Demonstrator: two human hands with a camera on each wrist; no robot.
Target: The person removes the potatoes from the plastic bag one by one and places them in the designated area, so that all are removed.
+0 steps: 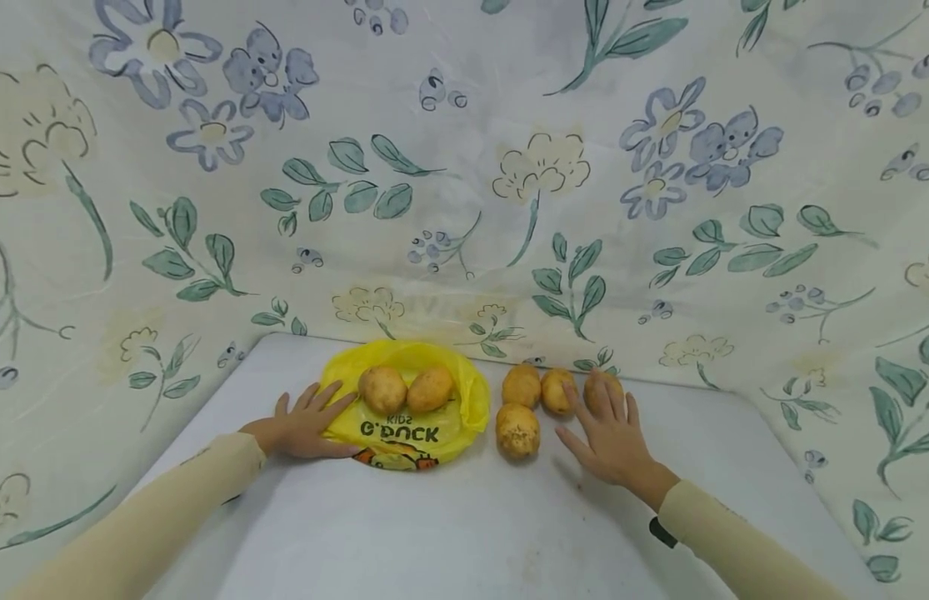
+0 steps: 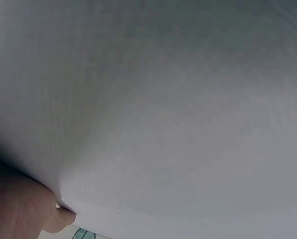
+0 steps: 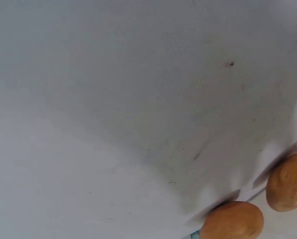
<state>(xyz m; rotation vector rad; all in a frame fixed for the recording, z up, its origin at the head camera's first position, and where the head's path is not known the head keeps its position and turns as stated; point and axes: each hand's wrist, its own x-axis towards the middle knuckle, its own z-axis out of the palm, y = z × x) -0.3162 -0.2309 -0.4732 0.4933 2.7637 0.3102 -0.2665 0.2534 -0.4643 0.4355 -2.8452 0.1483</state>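
A yellow plastic bag with dark printed letters lies spread on the white table. Two potatoes, one on the left and one on the right, sit on it. Fingers spread, my left hand touches the bag's left edge; part of that hand shows in the left wrist view. My right hand has its fingers extended in front of the far-right potato, partly covering it. Contact there cannot be told. Left of this hand are a middle potato, a back potato and a front potato.
The white table has small dark specks near its front right. Behind it and at both sides hangs a floral-patterned sheet. Potatoes, one of them whole, appear at the lower right of the right wrist view.
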